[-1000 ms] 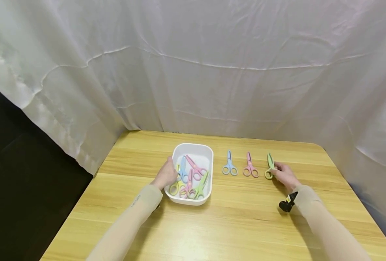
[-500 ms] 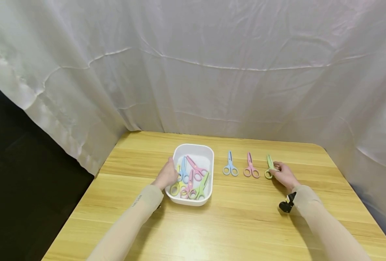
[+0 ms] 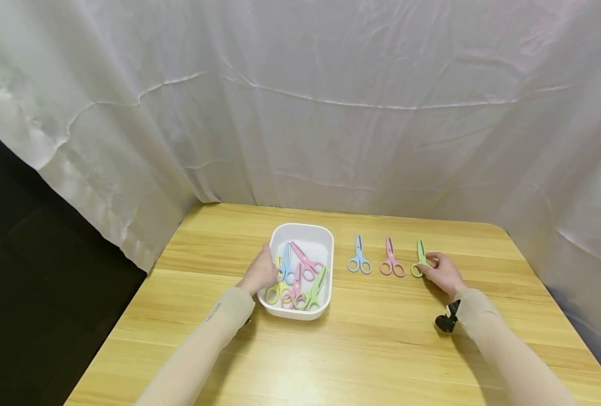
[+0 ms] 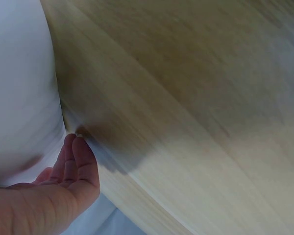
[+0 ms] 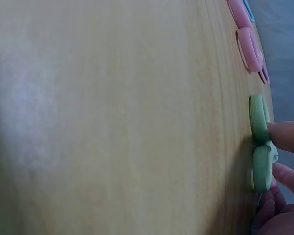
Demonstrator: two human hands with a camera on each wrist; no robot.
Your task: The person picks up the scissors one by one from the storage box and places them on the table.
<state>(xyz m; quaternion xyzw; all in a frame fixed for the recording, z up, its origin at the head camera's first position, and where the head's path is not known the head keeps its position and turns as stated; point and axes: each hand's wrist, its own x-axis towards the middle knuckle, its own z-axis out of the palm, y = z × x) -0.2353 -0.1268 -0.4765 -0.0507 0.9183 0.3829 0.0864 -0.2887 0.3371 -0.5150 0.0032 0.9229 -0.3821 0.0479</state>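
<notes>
My left hand (image 3: 260, 272) holds the left rim of a white plastic tub (image 3: 329, 270). In the left wrist view its fingers (image 4: 85, 161) lie against the tub's outer wall. Inside the tub several scissors overlap: blue scissors (image 3: 286, 264), pink scissors (image 3: 306, 262), yellow scissors (image 3: 272, 294) and green scissors (image 3: 314, 290). Over to the right, my right hand (image 3: 445, 274) pinches another pair of green scissors (image 3: 420, 255) by the handles, blades pointing away. The right wrist view shows the thumb at one green handle loop (image 5: 259, 120); part of the scissors is hidden behind the fingers.
Blue scissors (image 3: 358, 256) and pink scissors (image 3: 391, 259) lie in a row between the tub and my right hand. The wooden table (image 3: 361, 349) ends at a pale curtain (image 3: 331, 141) behind. A black cloth (image 3: 36, 270) hangs at the left.
The green scissors under my right hand have turned very slightly, tips a little to the right. My left hand and the tub stay in place.
</notes>
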